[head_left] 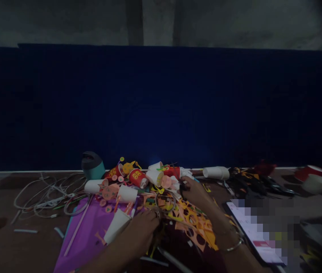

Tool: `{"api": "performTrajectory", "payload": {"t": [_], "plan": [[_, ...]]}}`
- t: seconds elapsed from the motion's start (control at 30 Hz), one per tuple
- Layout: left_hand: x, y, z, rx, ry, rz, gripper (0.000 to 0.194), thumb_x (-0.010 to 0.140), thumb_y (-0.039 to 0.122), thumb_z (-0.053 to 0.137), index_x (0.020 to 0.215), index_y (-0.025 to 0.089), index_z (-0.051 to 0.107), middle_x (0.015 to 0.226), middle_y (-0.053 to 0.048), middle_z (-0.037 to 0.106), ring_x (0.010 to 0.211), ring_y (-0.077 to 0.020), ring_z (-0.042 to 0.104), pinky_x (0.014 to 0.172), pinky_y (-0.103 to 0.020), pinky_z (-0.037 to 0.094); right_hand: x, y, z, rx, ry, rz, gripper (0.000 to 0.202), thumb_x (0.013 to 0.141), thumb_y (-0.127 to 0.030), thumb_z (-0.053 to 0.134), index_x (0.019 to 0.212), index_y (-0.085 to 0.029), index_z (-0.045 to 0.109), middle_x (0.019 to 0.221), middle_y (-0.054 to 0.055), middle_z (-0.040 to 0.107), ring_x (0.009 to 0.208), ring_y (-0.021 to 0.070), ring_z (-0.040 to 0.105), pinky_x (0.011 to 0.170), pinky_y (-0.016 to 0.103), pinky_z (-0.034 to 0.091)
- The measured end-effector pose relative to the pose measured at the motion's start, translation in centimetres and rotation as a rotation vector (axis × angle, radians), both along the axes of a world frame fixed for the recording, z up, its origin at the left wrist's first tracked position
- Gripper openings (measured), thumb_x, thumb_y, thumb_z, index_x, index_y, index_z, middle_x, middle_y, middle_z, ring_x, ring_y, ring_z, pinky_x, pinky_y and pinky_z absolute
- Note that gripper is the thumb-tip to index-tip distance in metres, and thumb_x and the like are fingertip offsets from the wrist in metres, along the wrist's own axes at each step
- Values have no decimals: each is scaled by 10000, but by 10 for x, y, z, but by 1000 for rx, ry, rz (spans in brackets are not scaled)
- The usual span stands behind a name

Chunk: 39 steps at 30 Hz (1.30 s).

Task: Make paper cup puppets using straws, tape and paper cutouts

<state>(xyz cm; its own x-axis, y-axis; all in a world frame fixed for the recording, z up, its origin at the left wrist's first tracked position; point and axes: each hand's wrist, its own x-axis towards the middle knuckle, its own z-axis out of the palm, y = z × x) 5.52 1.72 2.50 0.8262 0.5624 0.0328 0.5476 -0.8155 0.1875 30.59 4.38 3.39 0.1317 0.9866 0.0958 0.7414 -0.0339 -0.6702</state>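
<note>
My left hand (145,229) is low over the front of a craft pile, its fingers bent down among paper scraps; whatever they hold is hidden in shadow. Beside it a white paper cup (117,225) leans on a purple sheet (82,235). My right hand (191,189) reaches into the back of the pile with curled fingers, against white and pink pieces (174,183) too dim to make out. Orange and yellow paper scraps with round holes (196,222) lie beneath my right forearm. Red printed paper cups (138,178) and an orange sun-shaped cutout (110,192) lie around the hands.
A teal and dark container (93,167) stands at the back left, by tangled white cables (47,195). Stacked white cups (216,173) lie behind my right arm. To the right is a lit phone (253,231). A dark blue partition (161,110) closes off the back.
</note>
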Motion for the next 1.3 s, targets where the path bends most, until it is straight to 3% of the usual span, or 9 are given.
{"api": "performTrajectory", "payload": {"t": [0.17, 0.33, 0.53, 0.7, 0.87, 0.97, 1.07, 1.17, 1.3], "plan": [[-22, 0, -5, 70, -43, 132, 467, 716, 117, 522, 1165, 245, 498, 1254, -53, 515, 1196, -250, 395, 1044, -441, 246, -55, -6, -14, -6, 71, 312, 319, 678, -120, 496, 984, -194, 547, 757, -5, 655, 678, 142, 587, 572, 201, 361], [-67, 6, -32, 193, -50, 395, 769, 671, 135, 571, 1374, 276, 296, 1440, -87, 335, 1334, -372, 186, 1026, -554, 237, -65, -8, -21, -37, -246, 171, 280, 755, -174, 483, 1023, -200, 559, 895, 70, 678, 801, 210, 615, 617, 250, 334], [-101, 21, -25, 147, -304, 560, 546, 841, 252, 454, 1369, 211, 318, 1442, -115, 307, 1301, -276, 316, 1023, -412, 342, -75, -12, -17, -8, -198, 179, 268, 776, -176, 477, 1038, -203, 526, 840, 44, 669, 767, 189, 608, 594, 234, 307], [-111, 32, -15, 192, -236, 438, 573, 809, 202, 497, 1360, 234, 340, 1449, -88, 316, 1324, -273, 272, 1060, -441, 280, -106, -25, -25, 27, -118, 411, 220, 768, -174, 470, 972, -219, 541, 781, 5, 652, 690, 150, 585, 567, 214, 304], [-114, 19, -14, 439, -151, 445, 517, 808, 123, 475, 1313, 222, 428, 1438, -98, 355, 1357, -319, 180, 1083, -525, 144, -112, -28, -32, -40, -258, 303, 275, 749, -192, 489, 1013, -221, 558, 819, 35, 687, 740, 196, 625, 584, 243, 303], [-106, 4, -20, 426, -168, 255, 391, 836, 95, 427, 1195, 203, 540, 1263, -97, 555, 1252, -271, 380, 1060, -448, 231, -110, -28, -32, -62, -321, 224, 378, 773, -208, 464, 1150, -200, 500, 828, 60, 696, 750, 218, 636, 593, 260, 312], [-92, -7, -32, 243, -86, 20, 236, 849, 213, 478, 1046, 226, 606, 1003, -45, 670, 1037, -211, 546, 1035, -410, 271, -110, -30, -32, -89, -363, 241, 449, 746, -217, 488, 1194, -198, 476, 880, 68, 692, 799, 239, 638, 606, 268, 335], [-81, -10, -42, 216, 21, 59, 247, 829, 269, 516, 1043, 189, 611, 1010, -75, 663, 1028, -231, 551, 1064, -449, 206, -111, -33, -33, -117, -428, 249, 454, 738, -218, 492, 1191, -200, 490, 920, 83, 683, 847, 257, 631, 634, 280, 361], [-84, -7, -45, 221, 64, 249, 300, 867, 335, 463, 1103, 212, 601, 1145, -87, 632, 1108, -284, 510, 1043, -558, 157, -105, -31, -33, -147, -527, 151, 458, 749, -186, 473, 1207, -174, 486, 917, 119, 678, 856, 268, 628, 654, 300, 386]]}}
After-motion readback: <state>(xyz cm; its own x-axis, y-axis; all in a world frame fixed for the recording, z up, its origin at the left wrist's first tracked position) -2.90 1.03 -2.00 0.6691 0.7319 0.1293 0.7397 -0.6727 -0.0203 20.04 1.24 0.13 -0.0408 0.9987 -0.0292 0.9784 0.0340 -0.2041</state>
